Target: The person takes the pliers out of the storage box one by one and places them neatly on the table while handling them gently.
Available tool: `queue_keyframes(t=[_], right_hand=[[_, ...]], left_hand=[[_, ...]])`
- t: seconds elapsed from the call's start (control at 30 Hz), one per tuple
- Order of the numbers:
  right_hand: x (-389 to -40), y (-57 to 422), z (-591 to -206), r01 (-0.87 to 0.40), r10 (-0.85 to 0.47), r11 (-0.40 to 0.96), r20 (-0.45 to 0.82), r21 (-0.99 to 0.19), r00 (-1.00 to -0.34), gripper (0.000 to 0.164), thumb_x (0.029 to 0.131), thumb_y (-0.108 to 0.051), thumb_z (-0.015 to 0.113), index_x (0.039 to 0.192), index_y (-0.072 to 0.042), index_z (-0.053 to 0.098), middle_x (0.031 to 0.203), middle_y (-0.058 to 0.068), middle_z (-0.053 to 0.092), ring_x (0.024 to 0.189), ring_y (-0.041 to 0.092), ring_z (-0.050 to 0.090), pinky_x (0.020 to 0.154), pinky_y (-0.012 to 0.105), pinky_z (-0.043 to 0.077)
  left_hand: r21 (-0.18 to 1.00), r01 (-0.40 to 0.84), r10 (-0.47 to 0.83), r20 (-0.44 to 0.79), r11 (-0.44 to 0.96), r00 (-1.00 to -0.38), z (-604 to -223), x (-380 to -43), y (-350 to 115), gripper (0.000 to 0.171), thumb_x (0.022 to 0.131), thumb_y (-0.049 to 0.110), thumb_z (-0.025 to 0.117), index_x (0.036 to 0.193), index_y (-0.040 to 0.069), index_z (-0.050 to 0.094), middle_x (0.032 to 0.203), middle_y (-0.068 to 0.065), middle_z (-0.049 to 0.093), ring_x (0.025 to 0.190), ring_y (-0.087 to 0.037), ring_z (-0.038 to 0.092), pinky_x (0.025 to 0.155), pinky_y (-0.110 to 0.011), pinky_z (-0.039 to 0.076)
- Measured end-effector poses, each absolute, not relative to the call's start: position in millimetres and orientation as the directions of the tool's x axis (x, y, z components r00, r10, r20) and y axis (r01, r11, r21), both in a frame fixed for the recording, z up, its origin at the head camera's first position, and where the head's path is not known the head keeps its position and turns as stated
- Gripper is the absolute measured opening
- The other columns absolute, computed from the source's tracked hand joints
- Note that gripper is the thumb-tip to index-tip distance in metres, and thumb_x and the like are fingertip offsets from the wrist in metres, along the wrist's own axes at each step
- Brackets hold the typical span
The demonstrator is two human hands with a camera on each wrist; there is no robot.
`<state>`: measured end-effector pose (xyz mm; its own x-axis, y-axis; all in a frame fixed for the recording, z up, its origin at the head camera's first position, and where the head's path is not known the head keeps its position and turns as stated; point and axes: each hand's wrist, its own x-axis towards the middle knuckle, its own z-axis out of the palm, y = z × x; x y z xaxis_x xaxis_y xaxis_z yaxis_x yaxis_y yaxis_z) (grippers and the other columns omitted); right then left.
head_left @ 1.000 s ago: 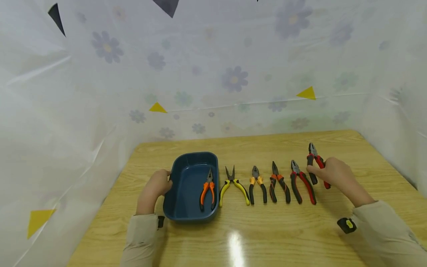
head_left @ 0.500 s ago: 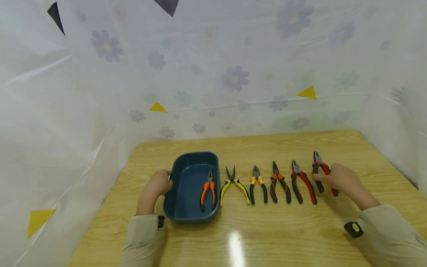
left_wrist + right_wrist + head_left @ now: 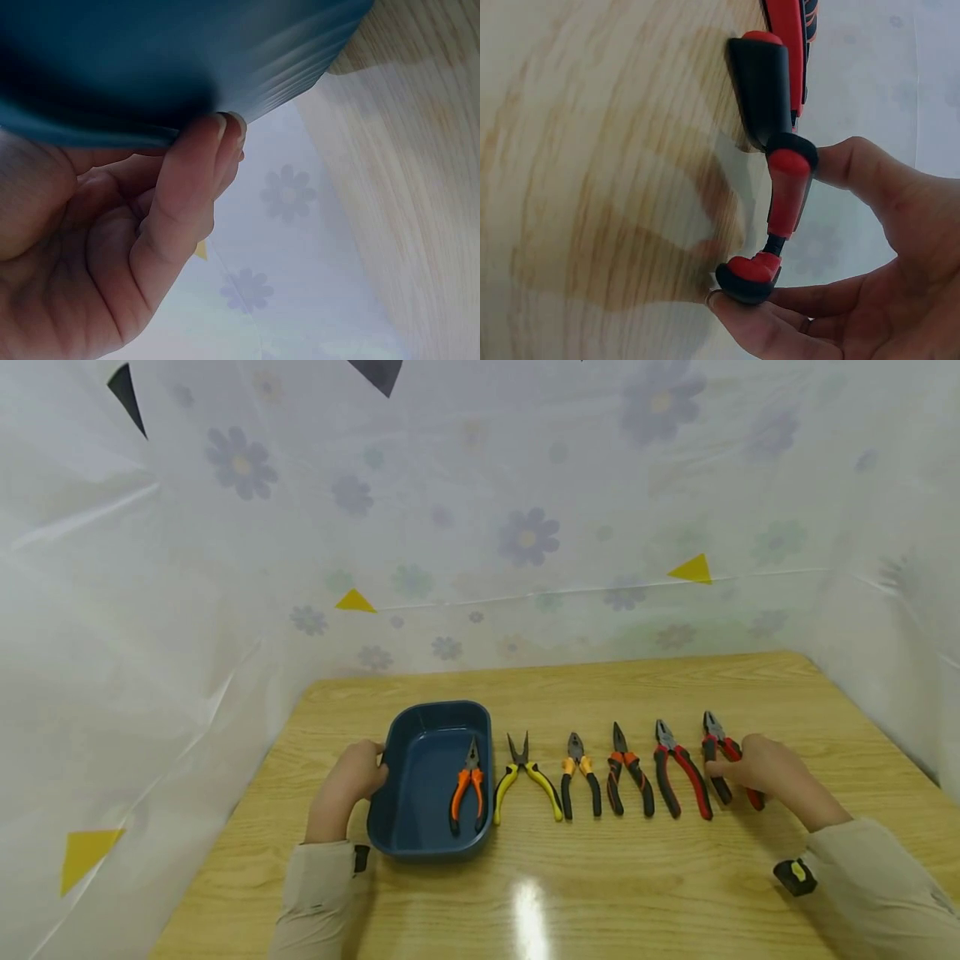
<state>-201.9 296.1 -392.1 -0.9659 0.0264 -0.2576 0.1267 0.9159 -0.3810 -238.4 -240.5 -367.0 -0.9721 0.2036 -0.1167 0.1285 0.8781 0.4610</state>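
My left hand [image 3: 351,781] grips the left rim of a dark blue tray [image 3: 416,802]. In the left wrist view, my fingertips [image 3: 199,154] press the tray's outer wall. Orange-and-black long-nose pliers [image 3: 471,764] lie along the tray's right side. At the right end of a row of pliers, my right hand [image 3: 772,775] holds red-and-black combination pliers [image 3: 713,727] by the spread handles. The right wrist view has these pliers [image 3: 789,184] between the thumb on one handle and fingers on the other, low over the table. Their head is out of that view.
Between tray and right hand lie yellow long-nose pliers [image 3: 519,762], yellow-orange-and-black pliers [image 3: 575,747], orange-and-black striped pliers [image 3: 618,743] and other red-and-black pliers [image 3: 665,739]. The wooden table [image 3: 637,893] meets flowered plastic sheeting [image 3: 480,527] at the back and sides.
My right hand has moved right and down toward the table with the red-and-black pliers, then slowed at the row's right end. The left hand and tray have stayed put.
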Motion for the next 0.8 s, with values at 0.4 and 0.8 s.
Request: queue_keyframes(t=[0.4, 0.8], right_hand=[[-201.2, 294.8, -395.5, 0.106, 0.011, 0.914, -0.238, -0.391, -0.971, 0.046, 0.087, -0.04, 0.065, 0.064, -0.008, 0.04, 0.05, -0.007, 0.03, 0.043, 0.006, 0.028, 0.045, 0.023, 0.028], [-202.3, 292.5, -396.0, 0.102, 0.015, 0.93, -0.243, -0.352, -0.97, 0.046, 0.087, -0.039, 0.066, 0.055, -0.013, 0.043, 0.048, -0.007, 0.032, 0.043, 0.007, 0.031, 0.045, 0.023, 0.028]], left_hand=[[0.47, 0.115, 0.196, -0.127, 0.875, -0.972, -367.8, -239.6, -241.0, 0.046, 0.091, -0.002, 0.048, 0.133, -0.018, 0.044, 0.049, -0.006, 0.053, 0.036, -0.008, 0.033, 0.044, -0.023, 0.038], [0.472, 0.111, 0.197, -0.137, 0.875, -0.971, -368.0, -240.2, -241.4, 0.046, 0.091, -0.002, 0.048, 0.134, -0.018, 0.044, 0.049, -0.006, 0.054, 0.036, -0.008, 0.032, 0.043, -0.023, 0.038]])
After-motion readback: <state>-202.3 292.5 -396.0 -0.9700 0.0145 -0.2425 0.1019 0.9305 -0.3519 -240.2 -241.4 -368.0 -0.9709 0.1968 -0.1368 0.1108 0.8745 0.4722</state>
